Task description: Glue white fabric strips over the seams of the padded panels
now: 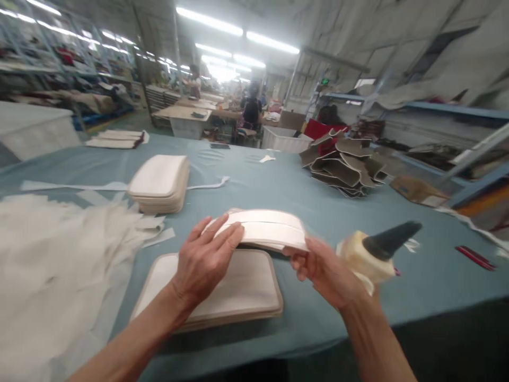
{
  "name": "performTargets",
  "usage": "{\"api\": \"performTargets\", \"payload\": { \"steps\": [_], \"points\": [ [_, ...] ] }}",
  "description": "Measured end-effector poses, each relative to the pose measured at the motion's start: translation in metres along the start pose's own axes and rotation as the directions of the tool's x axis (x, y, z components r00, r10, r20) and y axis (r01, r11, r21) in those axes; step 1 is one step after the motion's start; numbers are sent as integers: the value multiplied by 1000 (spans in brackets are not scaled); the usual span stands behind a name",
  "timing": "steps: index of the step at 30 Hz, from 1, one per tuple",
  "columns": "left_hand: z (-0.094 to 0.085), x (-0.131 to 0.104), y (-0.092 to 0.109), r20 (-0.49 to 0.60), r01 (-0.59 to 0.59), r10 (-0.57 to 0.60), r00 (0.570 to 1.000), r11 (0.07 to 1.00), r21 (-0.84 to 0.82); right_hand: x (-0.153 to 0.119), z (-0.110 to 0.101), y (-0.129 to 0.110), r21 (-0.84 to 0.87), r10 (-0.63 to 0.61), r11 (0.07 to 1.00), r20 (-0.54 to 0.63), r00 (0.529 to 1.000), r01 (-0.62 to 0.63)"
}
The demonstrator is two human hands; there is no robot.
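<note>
A white, slightly bowed fabric-like panel (266,223) with beige edges and a seam line across it is lifted over the blue table covering. My left hand (209,257) lies on its left end with fingers stretched out. My right hand (322,268) pinches the panel's right end between thumb and fingers, the end bent downward. Below my left hand sits a stack of similar rounded white panels (246,281). Just right of my right hand stands a cream container with a dark cone-shaped top (371,254), partly behind my wrist.
Another panel stack (159,180) stands at the back left, beside a heap of pale cloth pieces (51,281). Dark curved pieces (345,164) are piled at the back right. Red pens (475,258) lie far right. A person (251,111) is in the background.
</note>
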State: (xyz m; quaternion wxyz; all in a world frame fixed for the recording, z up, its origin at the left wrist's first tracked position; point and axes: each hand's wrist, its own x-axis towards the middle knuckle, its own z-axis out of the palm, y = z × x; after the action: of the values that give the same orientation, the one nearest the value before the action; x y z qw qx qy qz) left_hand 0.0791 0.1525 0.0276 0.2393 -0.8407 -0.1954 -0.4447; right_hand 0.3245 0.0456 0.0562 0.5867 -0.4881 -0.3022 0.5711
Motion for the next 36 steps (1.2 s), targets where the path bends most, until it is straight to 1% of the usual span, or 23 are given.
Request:
{"api": "performTargets", "payload": {
  "steps": [4,7,10,13,18,22,24,29,33,36],
  "points": [
    [-25,-14,16,-6,130,-130,991,991,-11,-23,11,16,-121,-12,993,-46,999,7],
    [-40,-19,38,-13,276,-276,961,961,-12,-34,14,33,-207,-18,978,-82,996,0],
    [-48,-23,60,-29,382,-385,923,922,-64,-41,9,53,-267,-20,964,-155,988,-22],
    [-50,-30,74,-28,439,-444,896,893,-95,-44,3,72,-322,-3,945,-190,982,-59],
    [-50,-54,81,5,480,-481,876,873,-92,-44,1,91,-408,72,902,-178,981,-140],
    [-52,-70,86,28,506,-505,862,859,-78,-42,1,97,-501,59,850,-217,974,-163],
    [-51,-75,89,39,513,-511,859,855,-74,-41,0,97,-535,54,827,-233,971,-174],
    [-45,-84,92,61,511,-508,859,853,-101,-42,-1,90,-635,38,753,-223,974,-175],
    [-43,-90,95,87,527,-520,850,843,-112,-44,6,85,-685,18,708,-228,974,-173],
    [-44,-94,98,121,544,-533,838,833,-101,-46,10,87,-710,-6,680,-257,966,-184]
  ]
}}
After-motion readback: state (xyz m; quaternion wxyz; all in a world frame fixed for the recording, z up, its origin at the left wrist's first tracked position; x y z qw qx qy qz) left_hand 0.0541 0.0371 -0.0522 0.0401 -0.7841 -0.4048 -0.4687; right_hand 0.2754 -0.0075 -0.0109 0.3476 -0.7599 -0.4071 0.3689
